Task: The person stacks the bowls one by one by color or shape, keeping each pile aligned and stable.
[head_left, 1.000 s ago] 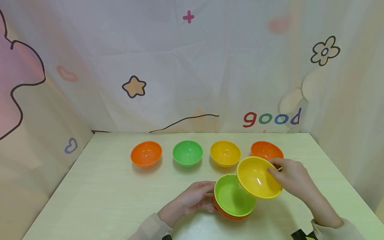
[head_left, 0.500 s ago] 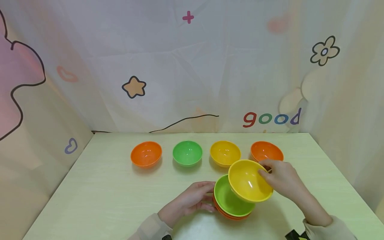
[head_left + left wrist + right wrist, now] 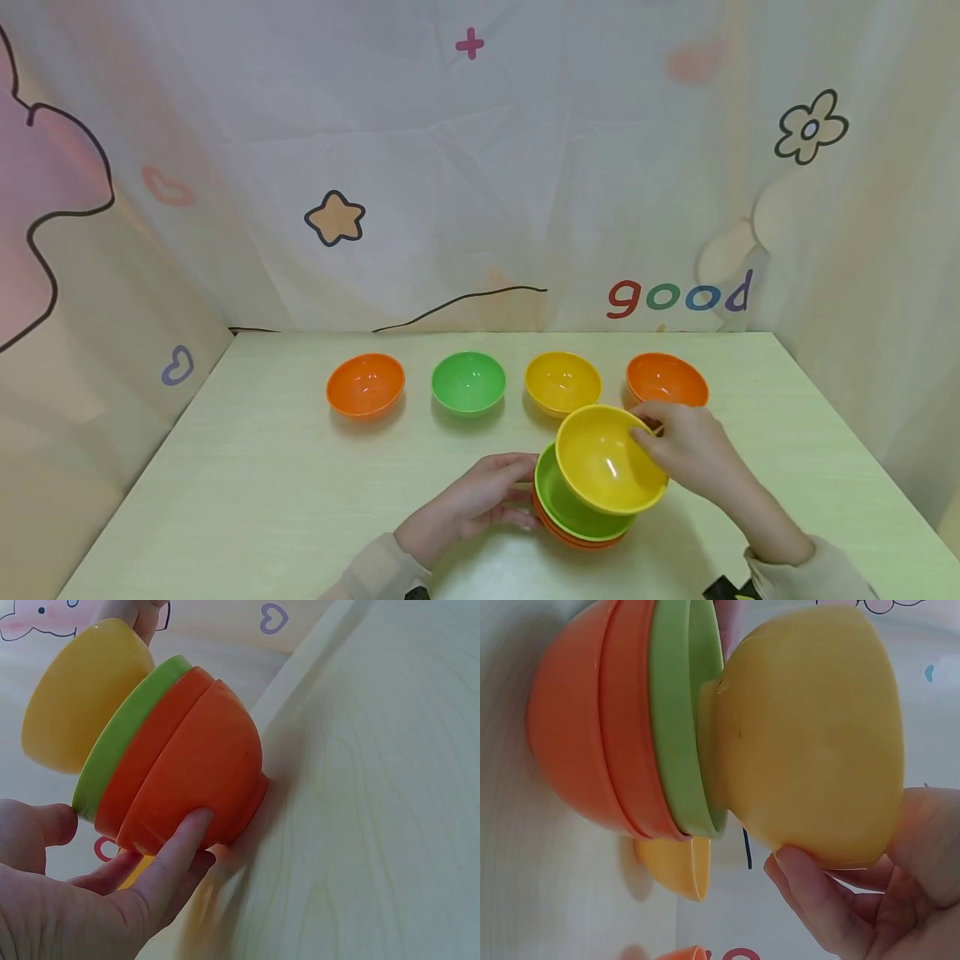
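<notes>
My right hand (image 3: 693, 450) pinches the rim of a yellow bowl (image 3: 611, 462), thumb inside and fingers outside. That bowl is tilted above a stack on the table, its foot right at the mouth of the top green bowl (image 3: 676, 720). Beneath the green bowl (image 3: 570, 508), two orange bowls (image 3: 206, 761) are nested, the lower standing on the table. My left hand (image 3: 480, 500) braces the stack from the left. In the left wrist view its thumb meets the green rim, while fairly straight fingers (image 3: 176, 851) rest against the lowest orange bowl.
Along the back of the pale table (image 3: 262, 467) stands a row of bowls: orange (image 3: 365, 387), green (image 3: 469, 385), yellow (image 3: 562, 386) and another orange bowl (image 3: 666, 379), partly behind my right hand. A printed cloth (image 3: 420, 167) hangs behind the table.
My right hand has carried the yellow bowl leftward and slightly nearer, from the right side of the stack to over the green bowl. The left hand and the stack stay put.
</notes>
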